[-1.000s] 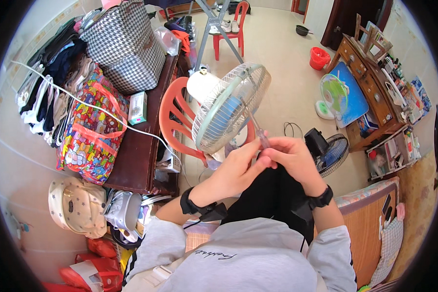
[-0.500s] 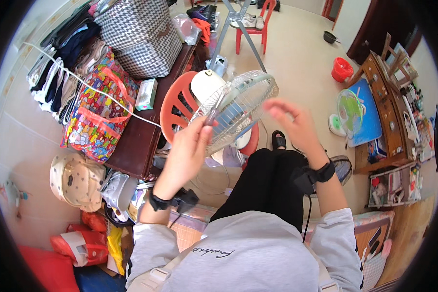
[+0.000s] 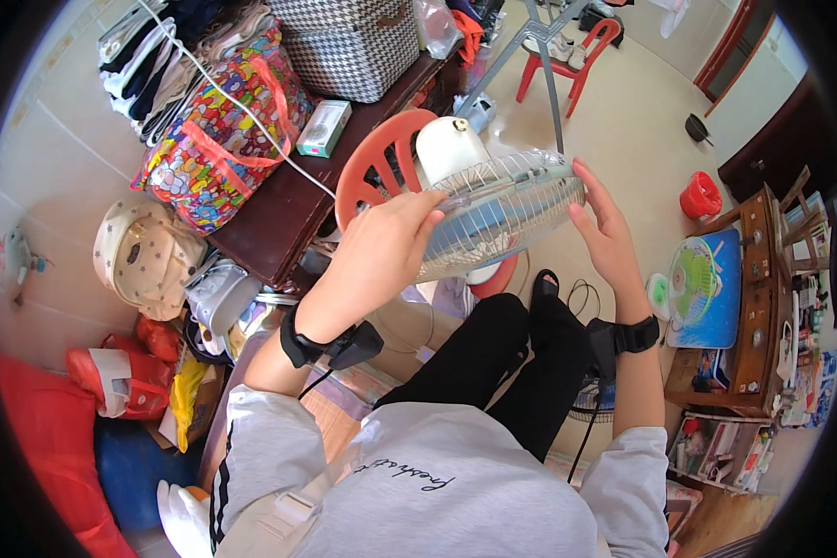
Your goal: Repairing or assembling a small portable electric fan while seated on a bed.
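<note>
An electric fan with a round wire guard (image 3: 507,219) and a white motor housing (image 3: 448,149) stands tilted at a red plastic chair (image 3: 381,160). My left hand (image 3: 381,244) is closed on the near left rim of the guard, its fingers bent over the top edge. At the guard's right rim, my right hand (image 3: 609,232) touches with its fingertips; the fingers are stretched and the thumb stands apart from them. Blue shows through the wires. The fan's base is mostly hidden behind the guard.
A dark red cabinet (image 3: 274,228) at left bears a colourful bag (image 3: 228,139), a small box (image 3: 325,128) and a checked storage box (image 3: 353,46). A grey metal stand (image 3: 553,79) is ahead. On the right are a red bucket (image 3: 700,197), a green fan (image 3: 693,279) and a wooden desk (image 3: 755,307).
My right hand has come from beside the fan to touch its right rim. The guard has tilted flatter, with my left hand still on it. The view has turned and shifted.
</note>
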{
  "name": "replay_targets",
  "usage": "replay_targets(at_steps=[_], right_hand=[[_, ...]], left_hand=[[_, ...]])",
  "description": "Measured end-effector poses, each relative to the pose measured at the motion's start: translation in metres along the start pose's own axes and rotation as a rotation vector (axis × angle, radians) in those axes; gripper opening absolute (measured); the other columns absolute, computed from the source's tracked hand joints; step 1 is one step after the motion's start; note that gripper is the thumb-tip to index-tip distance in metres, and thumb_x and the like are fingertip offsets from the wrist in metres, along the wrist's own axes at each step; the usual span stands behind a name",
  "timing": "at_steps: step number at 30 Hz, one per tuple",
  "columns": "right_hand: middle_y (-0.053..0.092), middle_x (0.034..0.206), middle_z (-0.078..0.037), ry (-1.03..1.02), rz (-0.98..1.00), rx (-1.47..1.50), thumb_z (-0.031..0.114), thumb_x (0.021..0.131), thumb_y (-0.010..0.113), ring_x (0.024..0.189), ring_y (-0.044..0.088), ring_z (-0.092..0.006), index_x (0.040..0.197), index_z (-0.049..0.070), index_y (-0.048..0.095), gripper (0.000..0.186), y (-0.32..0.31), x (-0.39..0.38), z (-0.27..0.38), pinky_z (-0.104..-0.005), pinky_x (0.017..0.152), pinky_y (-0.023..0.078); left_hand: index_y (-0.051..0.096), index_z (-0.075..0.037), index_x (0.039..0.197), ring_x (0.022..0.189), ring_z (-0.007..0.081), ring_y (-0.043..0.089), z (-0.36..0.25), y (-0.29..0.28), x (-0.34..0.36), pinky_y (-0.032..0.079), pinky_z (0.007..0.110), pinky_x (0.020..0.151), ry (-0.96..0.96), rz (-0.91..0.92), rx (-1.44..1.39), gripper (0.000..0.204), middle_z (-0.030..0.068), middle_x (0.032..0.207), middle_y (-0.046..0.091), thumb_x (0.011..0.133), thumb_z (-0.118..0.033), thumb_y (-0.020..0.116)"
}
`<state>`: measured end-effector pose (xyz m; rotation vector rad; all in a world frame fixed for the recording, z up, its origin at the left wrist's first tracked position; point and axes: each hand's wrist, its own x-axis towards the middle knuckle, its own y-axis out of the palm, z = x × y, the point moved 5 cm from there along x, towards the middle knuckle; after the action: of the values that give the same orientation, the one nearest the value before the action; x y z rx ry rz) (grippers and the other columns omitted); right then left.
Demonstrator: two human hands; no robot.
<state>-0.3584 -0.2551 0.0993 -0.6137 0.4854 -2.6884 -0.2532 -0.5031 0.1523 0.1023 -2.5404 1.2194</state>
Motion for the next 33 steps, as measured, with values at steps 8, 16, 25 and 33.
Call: replay_targets(at_steps=[8, 16, 25, 33], right_hand=[[0.04, 0.14, -0.012, 0.027, 0.025, 0.016, 0.012, 0.088, 0.057, 0.132, 0.035, -0.0224, 0.132, 0.002, 0.043, 0.047, -0.001, 0.001, 0.006, -0.0333, 0.108, 0.024], [0.041, 0.14, -0.012, 0.002, 0.051, 0.001, 0.01, 0.086, 0.058, 0.132, 0.035, -0.0227, 0.132, 0.003, 0.044, 0.049, 0.0, 0.002, 0.008, -0.0336, 0.108, 0.024], [0.041, 0.14, -0.011, -0.011, 0.047, 0.007, 0.01, 0.084, 0.061, 0.13, 0.037, -0.0223, 0.132, 0.004, 0.045, 0.051, -0.004, 0.0, 0.007, -0.0335, 0.107, 0.027], [0.042, 0.139, -0.009, -0.007, 0.075, 0.005, 0.01, 0.084, 0.061, 0.129, 0.038, -0.0206, 0.132, 0.006, 0.045, 0.052, -0.004, 0.0, 0.003, -0.0326, 0.104, 0.029]], left_hand=[[0.058, 0.002, 0.108, 0.085, 0.0367, 0.062, -0.002, -0.002, 0.003, 0.049, 0.039, 0.075, 0.06, 0.016, -0.059, 0.023, 0.0219, 0.092, 0.063, 0.09, -0.01, 0.051], [0.059, 0.002, 0.108, 0.079, 0.0327, 0.063, 0.006, -0.002, 0.006, 0.049, 0.033, 0.072, 0.044, 0.062, -0.172, 0.023, 0.0206, 0.088, 0.063, 0.091, -0.011, 0.05], [0.058, 0.002, 0.102, 0.076, 0.0374, 0.061, 0.002, 0.0, 0.01, 0.047, 0.04, 0.065, 0.072, 0.054, -0.174, 0.018, 0.0214, 0.08, 0.062, 0.091, -0.01, 0.051], [0.052, -0.002, 0.107, 0.08, 0.0361, 0.062, 0.005, -0.009, 0.011, 0.047, 0.04, 0.067, 0.111, 0.084, -0.111, 0.018, 0.0194, 0.083, 0.063, 0.091, -0.011, 0.05]])
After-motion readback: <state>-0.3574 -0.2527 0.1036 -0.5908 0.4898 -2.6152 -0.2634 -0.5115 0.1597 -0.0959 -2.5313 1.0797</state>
